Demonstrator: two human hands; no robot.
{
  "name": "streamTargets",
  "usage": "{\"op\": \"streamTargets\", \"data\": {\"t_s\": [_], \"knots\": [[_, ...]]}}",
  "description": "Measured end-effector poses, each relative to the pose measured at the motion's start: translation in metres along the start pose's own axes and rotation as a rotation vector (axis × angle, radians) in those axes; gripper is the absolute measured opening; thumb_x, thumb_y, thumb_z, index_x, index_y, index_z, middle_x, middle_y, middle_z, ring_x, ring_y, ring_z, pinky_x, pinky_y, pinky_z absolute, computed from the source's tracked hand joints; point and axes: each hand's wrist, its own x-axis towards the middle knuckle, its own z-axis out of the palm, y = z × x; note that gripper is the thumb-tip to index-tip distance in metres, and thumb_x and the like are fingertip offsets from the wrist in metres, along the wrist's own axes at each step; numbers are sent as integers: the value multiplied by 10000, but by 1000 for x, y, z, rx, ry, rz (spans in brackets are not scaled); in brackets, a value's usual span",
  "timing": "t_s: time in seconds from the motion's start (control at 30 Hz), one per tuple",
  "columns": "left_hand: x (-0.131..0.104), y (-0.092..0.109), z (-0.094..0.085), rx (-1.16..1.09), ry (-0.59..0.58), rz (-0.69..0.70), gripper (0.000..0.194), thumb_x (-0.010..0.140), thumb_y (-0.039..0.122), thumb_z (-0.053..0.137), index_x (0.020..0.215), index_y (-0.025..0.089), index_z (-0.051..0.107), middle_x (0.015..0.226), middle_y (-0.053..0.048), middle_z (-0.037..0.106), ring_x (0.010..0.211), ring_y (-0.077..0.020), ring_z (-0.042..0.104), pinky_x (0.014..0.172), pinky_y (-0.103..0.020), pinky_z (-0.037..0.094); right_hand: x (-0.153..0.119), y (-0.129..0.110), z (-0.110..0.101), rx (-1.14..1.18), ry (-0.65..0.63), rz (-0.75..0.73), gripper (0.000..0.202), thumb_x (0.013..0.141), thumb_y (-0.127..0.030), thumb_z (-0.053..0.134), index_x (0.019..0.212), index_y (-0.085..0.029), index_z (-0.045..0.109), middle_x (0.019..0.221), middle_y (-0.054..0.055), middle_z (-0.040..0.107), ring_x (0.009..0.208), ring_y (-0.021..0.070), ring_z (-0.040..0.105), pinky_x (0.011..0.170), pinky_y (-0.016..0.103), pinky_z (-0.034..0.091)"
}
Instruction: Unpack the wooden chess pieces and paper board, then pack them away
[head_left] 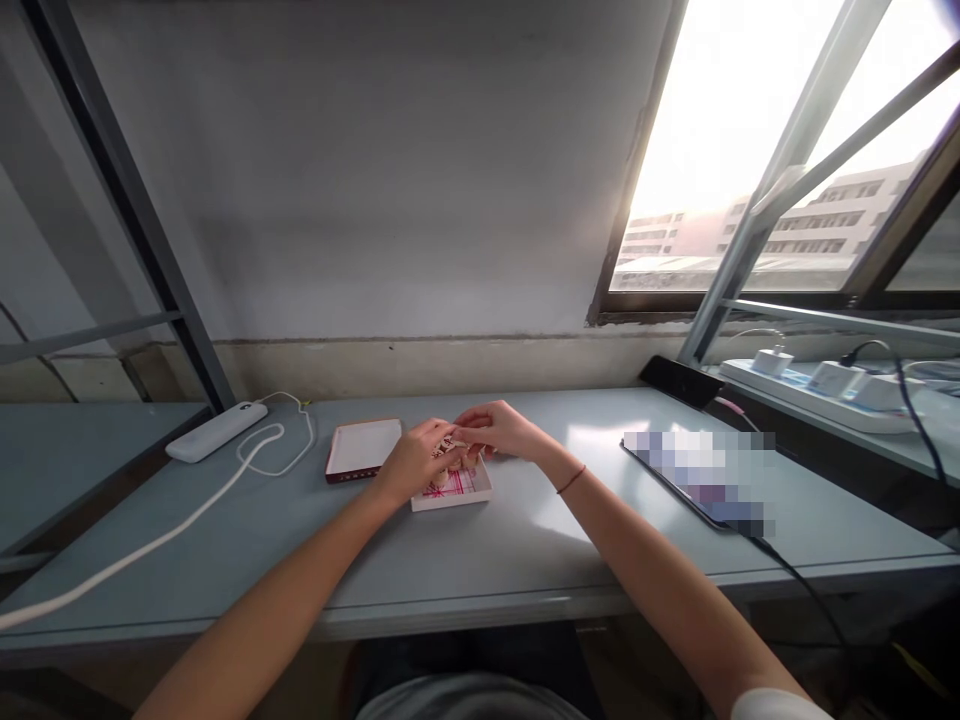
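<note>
A shallow white box (454, 497) with pink line patterns inside stands on the desk. Several light wooden Chinese chess pieces (440, 478) with dark and red marks lie in it, partly covered by my fingers. My left hand (418, 456) curls over the left side of the box, fingers closed on some of the pieces. From the right, my right hand (496, 428) reaches over the far side, its fingers bent down and meeting the left ones at the pieces. Its fingertips are partly hidden. Left of the box lies the lid (367, 446), white inside with a dark red edge.
A white power strip (217, 432) with a thick cable lies at the left. At the right are a tablet-like device (690, 485) with a blurred screen, a dark phone (680, 383) and another power strip (817, 393). Metal posts rise at both sides of the grey desk (525, 560).
</note>
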Motion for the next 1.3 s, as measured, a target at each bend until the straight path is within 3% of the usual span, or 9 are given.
{"op": "streamTargets", "data": {"t_s": [0.17,0.37,0.53,0.7,0.8,1.0,1.1,1.2,1.3], "knots": [[-1,3,3,-54,29,-7,252,865,374,526,1040,208,601,1034,-34,613,940,-186,586,838,-287,454,-6,0,6,96,-8,-38,390,681,-469,701,877,-137,638,726,40,683,619,128,635,521,206,509],[-1,9,5,-80,61,-65,204,814,359,572,944,207,613,972,-22,607,881,-179,595,790,-283,470,-9,1,-7,35,20,-24,335,702,-445,688,845,-145,640,792,50,672,632,118,627,541,206,502],[-2,5,10,-72,-117,27,106,804,287,565,779,188,595,863,-11,615,721,-139,587,691,-251,460,-15,-2,-25,-88,82,12,269,713,-371,676,869,-157,633,945,60,646,586,84,590,496,185,441],[-3,-1,13,89,-251,111,43,748,188,599,707,197,611,819,0,646,862,-180,569,809,-301,408,-24,-6,-27,-285,-16,27,247,725,-292,612,951,-194,638,728,8,631,595,103,561,496,192,386],[-3,-2,8,167,-227,98,43,723,189,607,736,221,632,887,1,664,967,-215,533,865,-349,380,-25,-6,-17,-477,-80,-52,223,708,-268,606,918,-217,662,678,-12,619,576,100,523,501,198,352],[1,-12,-8,253,-139,5,151,787,226,509,850,205,644,947,-37,655,945,-225,533,863,-358,406,-17,4,9,-734,-66,-218,141,697,-282,641,814,-204,632,667,-11,591,567,104,480,521,205,315],[2,-18,-11,269,-147,0,222,810,211,464,946,193,639,994,-54,642,952,-227,538,875,-358,413,-13,7,15,-823,-75,-293,131,708,-304,650,771,-193,618,775,17,602,633,118,505,557,210,321],[2,-19,-11,245,-192,1,270,828,213,434,1018,180,623,1052,-68,625,984,-229,539,887,-354,421,-13,6,16,-868,-61,-299,166,712,-325,653,815,-204,603,881,27,601,652,118,515,552,208,315],[0,-17,-9,221,-226,-13,303,853,223,396,1069,182,605,1103,-71,607,1022,-223,537,906,-342,420,-16,5,17,-935,-53,-211,178,704,-315,646,837,-220,577,793,9,603,612,124,505,508,212,282]]}}
